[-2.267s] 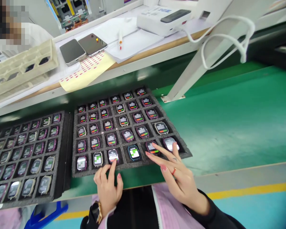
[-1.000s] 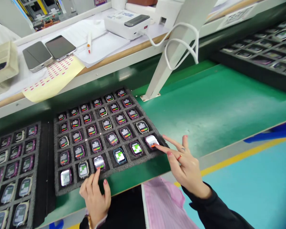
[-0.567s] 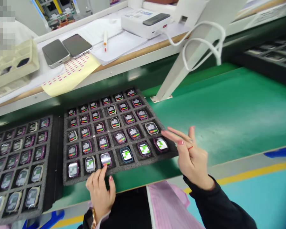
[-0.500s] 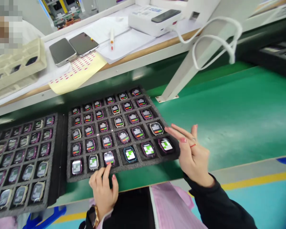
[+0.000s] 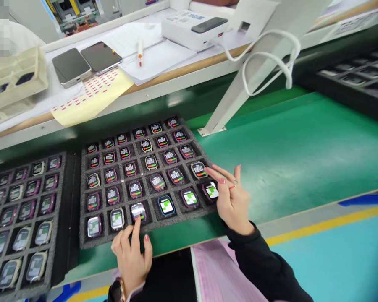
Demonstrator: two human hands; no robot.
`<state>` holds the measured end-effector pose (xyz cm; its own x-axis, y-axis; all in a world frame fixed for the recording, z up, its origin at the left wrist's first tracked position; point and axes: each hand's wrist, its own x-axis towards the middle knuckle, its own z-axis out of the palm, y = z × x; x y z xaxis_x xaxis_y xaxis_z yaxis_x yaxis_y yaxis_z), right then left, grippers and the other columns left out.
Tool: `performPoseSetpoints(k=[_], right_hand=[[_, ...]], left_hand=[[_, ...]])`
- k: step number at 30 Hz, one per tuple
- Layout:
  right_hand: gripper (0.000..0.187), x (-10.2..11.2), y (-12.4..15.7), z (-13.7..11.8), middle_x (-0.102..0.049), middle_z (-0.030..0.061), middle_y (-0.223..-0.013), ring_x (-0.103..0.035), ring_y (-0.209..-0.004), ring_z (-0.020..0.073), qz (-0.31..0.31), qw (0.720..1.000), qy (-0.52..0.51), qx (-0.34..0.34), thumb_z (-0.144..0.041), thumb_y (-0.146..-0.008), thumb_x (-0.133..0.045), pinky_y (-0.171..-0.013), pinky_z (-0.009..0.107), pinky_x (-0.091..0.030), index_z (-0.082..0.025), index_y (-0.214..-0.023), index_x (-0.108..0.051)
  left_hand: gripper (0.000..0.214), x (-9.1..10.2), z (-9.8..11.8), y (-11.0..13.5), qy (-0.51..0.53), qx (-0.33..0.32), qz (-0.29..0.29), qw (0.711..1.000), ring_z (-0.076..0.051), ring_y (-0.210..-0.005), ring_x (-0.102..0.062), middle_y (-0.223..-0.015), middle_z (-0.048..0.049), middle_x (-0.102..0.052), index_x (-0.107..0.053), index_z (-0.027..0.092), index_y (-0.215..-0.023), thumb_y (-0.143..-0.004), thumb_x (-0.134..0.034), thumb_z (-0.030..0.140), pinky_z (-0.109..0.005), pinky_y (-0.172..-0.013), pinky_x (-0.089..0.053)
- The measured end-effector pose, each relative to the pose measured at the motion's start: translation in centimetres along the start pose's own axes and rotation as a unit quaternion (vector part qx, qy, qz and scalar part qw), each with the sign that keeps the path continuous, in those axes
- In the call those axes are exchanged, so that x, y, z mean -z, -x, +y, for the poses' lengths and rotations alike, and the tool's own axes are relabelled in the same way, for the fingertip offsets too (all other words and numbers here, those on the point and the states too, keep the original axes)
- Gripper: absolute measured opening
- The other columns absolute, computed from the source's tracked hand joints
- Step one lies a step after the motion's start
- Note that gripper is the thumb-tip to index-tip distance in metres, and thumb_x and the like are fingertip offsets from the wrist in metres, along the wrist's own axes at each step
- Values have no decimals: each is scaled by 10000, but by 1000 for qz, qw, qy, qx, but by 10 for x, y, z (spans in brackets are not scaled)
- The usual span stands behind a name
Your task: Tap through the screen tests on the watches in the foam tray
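Observation:
In front of me lies a dark foam tray [image 5: 173, 218] with rows of lit smartwatch faces in its cells. My left hand [image 5: 132, 251] is at the near edge, its index fingertip on the lower part of a smartwatch [image 5: 138, 211] in the nearest row; the thumb stands apart. My right hand [image 5: 233, 197] is at the tray's right side, fingers stretched out, index fingertip at a silver-rimmed smartwatch [image 5: 199, 170]. Below it, a smartwatch [image 5: 211, 191] with a green and white screen is partly covered by that hand. A blue-rimmed smartwatch [image 5: 166, 205] sits between the hands.
A second foam tray [image 5: 58, 235] of smartwatches stands at left, another tray [image 5: 349, 90] at far right. On the shelf are two phones [image 5: 71, 67], a marker [image 5: 140, 52], a white box [image 5: 182, 31] and a yellow sheet [image 5: 91, 100]. A white post [image 5: 229, 100] carries a looped cable.
The view has shifted slightly, so the trays appear further left. My right hand has moved in over the tray's right edge, its index finger now at the silver-rimmed smartwatch. My left fingertip stays on its smartwatch.

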<state>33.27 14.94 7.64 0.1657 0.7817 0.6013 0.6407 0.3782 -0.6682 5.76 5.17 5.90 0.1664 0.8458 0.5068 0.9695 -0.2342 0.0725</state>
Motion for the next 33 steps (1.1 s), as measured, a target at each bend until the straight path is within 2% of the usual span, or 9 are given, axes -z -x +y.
performPoseSetpoints(k=[2, 6, 8, 22, 27, 33], right_hand=[[375, -1, 0, 0, -701, 40, -1150, -608, -1163, 275, 1, 1000, 5, -1, -208, -1073, -335, -1198, 640, -125, -222, -1193, -690], [373, -1, 0, 0, -706, 43, -1138, -611, -1160, 276, 4, 1000, 6, -4, -210, -1071, -336, -1195, 639, -132, -220, -1160, -698], [370, -1, 1, 0, -709, 45, -1131, -611, -1161, 273, 4, 1000, 8, -4, -204, -1068, -338, -1196, 636, -130, -217, -1156, -698], [364, 1, 3, 3, -725, 51, -1077, -577, -1209, 289, -29, 998, 46, 19, -151, -1043, -353, -1196, 649, -121, -188, -1121, -707], [379, 5, 1, -1, -707, 74, -1130, -554, -1234, 287, -37, 999, 27, 25, -137, -1048, -337, -1198, 645, -101, -175, -1188, -687], [378, 3, -4, -22, -696, 62, -1156, -536, -1250, 273, -127, 990, -25, 47, -130, -1042, -348, -1202, 631, -81, -186, -1254, -655]], left_hand=[[578, 0, 1, -1, 0, 0, 3, 1000, -274, -1004, -482, -1081, -126, -550, -405, 178, -1475, -914, -545, 213, -410, -939, -333], [395, 2, 2, -3, -3, 1, -6, 1000, -264, -978, -489, -1028, -107, -552, -583, 164, -1284, -889, -583, 169, -406, -937, -331], [347, 3, 3, -4, -2, 0, -6, 1000, -266, -976, -487, -1018, -108, -548, -608, 154, -1234, -888, -585, 166, -408, -935, -328], [355, -1, 1, -3, 16, -2, 22, 1000, -295, -993, -501, -1064, -163, -596, -536, 75, -1243, -907, -545, 187, -416, -932, -338], [337, -1, -1, -2, 21, -3, 24, 999, -296, -1002, -505, -1062, -165, -604, -547, 68, -1222, -903, -551, 176, -416, -939, -342], [301, 0, 0, -3, 38, -5, 31, 999, -293, -1018, -506, -1061, -167, -610, -567, 55, -1186, -902, -550, 153, -412, -950, -341]])
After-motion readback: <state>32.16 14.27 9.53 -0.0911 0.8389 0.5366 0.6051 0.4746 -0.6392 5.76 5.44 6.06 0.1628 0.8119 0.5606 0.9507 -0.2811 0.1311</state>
